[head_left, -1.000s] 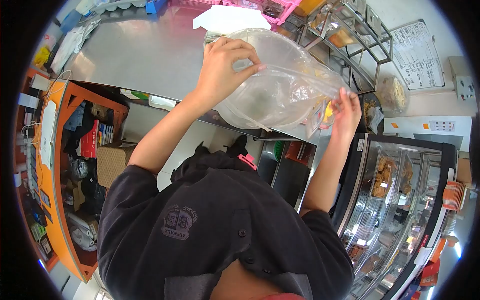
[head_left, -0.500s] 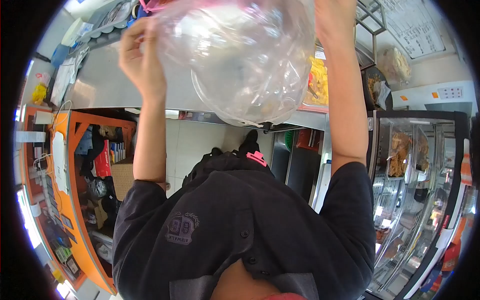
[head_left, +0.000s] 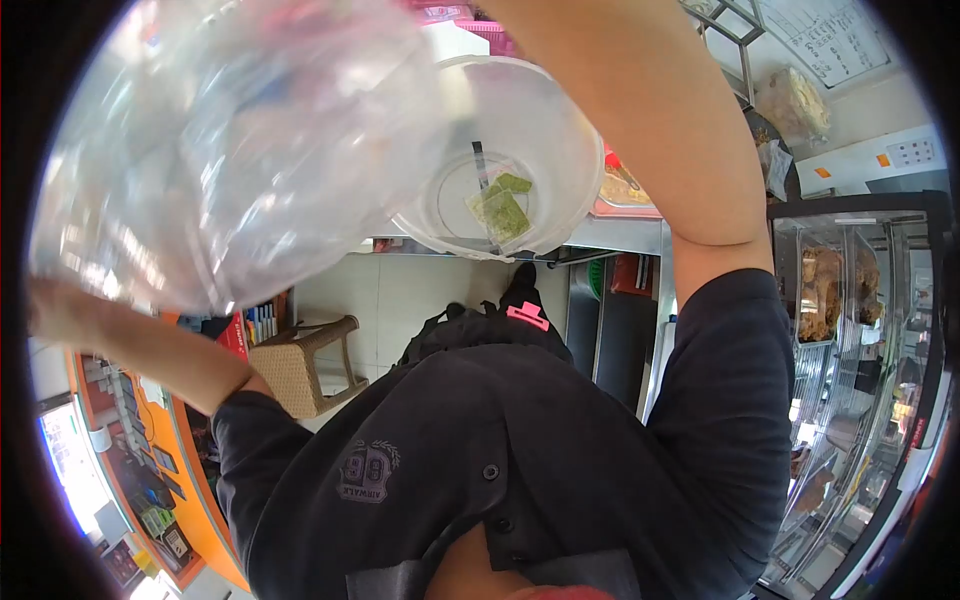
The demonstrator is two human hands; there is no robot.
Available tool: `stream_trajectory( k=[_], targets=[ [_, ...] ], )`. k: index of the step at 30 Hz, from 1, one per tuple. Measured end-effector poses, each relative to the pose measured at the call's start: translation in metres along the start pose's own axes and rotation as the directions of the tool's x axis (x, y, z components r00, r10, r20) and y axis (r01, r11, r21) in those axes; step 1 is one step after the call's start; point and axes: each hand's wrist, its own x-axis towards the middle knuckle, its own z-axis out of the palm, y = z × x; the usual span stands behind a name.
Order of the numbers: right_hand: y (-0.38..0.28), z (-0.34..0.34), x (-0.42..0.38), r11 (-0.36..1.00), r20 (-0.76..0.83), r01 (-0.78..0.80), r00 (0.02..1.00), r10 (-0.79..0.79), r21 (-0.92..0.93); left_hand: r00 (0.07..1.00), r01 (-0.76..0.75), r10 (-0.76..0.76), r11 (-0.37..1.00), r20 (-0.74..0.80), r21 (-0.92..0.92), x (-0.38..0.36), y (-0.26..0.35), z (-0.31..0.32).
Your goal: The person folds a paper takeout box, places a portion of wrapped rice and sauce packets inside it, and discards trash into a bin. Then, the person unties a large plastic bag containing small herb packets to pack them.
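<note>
A large clear plastic bag, smeared by motion, fills the upper left. My left hand is blurred at the far left, by the bag's lower edge; its fingers cannot be made out. My right forearm reaches up past the top edge, so the right hand is out of sight. Between my arms a translucent white tub stands at the counter's front edge. Inside it lie small clear packets with green contents and a dark strip. The bag overlaps the tub's left side.
Yellow food in a tray sits right of the tub. A glass display case with fried food stands at my right. A wicker chair and an orange shelf unit are at left. Pink baskets show at the back.
The bag has swung left off the tub, uncovering the packets inside. My left hand has moved left and lower; my right arm has crossed inward, its hand passing out of view at the top.
</note>
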Motion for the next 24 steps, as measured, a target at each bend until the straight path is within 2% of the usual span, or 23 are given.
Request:
stream_trajectory(
  k=[3,5,7,9,10,11,12,13,14,15,17,18,20,21,23,24],
  targets=[
    [-0.006,0.023,-0.008,0.998,0.082,-0.032,0.996,0.028,0.048,0.995,-0.098,0.098,0.987,0.005,0.129,0.01,0.017,-0.058],
    [-0.007,0.031,-0.019,0.993,0.154,-0.085,0.985,0.072,0.077,0.993,-0.116,0.112,0.977,0.032,0.179,0.006,0.02,-0.086],
    [-0.006,0.032,-0.036,0.974,0.252,-0.2,0.953,0.169,0.103,0.991,-0.102,0.075,0.963,0.115,0.25,-0.004,0.013,-0.109],
    [-0.001,0.02,-0.061,0.909,0.408,-0.402,0.852,0.328,0.109,0.968,-0.066,-0.019,0.943,0.252,0.327,-0.024,0.0,-0.132],
    [0.003,0.01,-0.078,0.835,0.52,-0.547,0.731,0.441,0.06,0.942,-0.033,-0.085,0.939,0.324,0.341,-0.036,-0.011,-0.143],
    [0.008,-0.001,-0.096,0.721,0.622,-0.69,0.538,0.568,-0.062,0.907,0.011,-0.155,0.938,0.39,0.346,-0.049,-0.024,-0.152],
    [0.014,-0.01,-0.113,0.569,0.726,-0.76,0.195,0.66,-0.314,0.862,0.104,-0.226,0.955,0.454,0.277,-0.064,-0.04,-0.157],
    [0.023,-0.015,-0.133,0.525,0.716,-0.697,0.024,0.698,-0.489,0.806,0.206,-0.294,0.953,0.513,0.222,-0.079,-0.056,-0.162],
    [0.036,-0.017,-0.162,0.412,0.707,-0.708,-0.174,0.685,-0.574,0.74,0.309,-0.348,0.936,0.576,0.168,-0.096,-0.068,-0.167],
    [0.048,-0.014,-0.188,0.328,0.649,-0.64,-0.364,0.668,-0.695,0.701,0.342,-0.397,0.916,0.593,0.209,-0.111,-0.072,-0.169],
    [0.07,-0.002,-0.247,0.233,0.538,-0.506,-0.618,0.573,-0.831,0.615,0.432,-0.462,0.875,0.639,0.216,-0.139,-0.086,-0.172],
    [0.075,0.005,-0.269,0.29,0.516,-0.429,-0.651,0.556,-0.855,0.548,0.478,-0.49,0.849,0.678,0.227,-0.151,-0.089,-0.173],
    [0.083,0.018,-0.307,0.401,0.461,-0.269,-0.713,0.529,-0.876,0.484,0.579,-0.537,0.789,0.691,0.206,-0.174,-0.089,-0.17],
    [0.088,0.024,-0.331,0.454,0.462,-0.219,-0.705,0.538,-0.864,0.461,0.657,-0.593,0.728,0.659,0.196,-0.183,-0.081,-0.166],
    [0.095,0.032,-0.368,0.551,0.468,-0.118,-0.69,0.553,-0.826,0.477,0.637,-0.537,0.757,0.696,0.146,-0.196,-0.071,-0.161],
    [0.091,0.032,-0.367,0.504,0.439,-0.125,-0.693,0.573,-0.855,0.483,0.627,-0.507,0.769,0.714,0.122,-0.203,-0.07,-0.159]
  ],
)
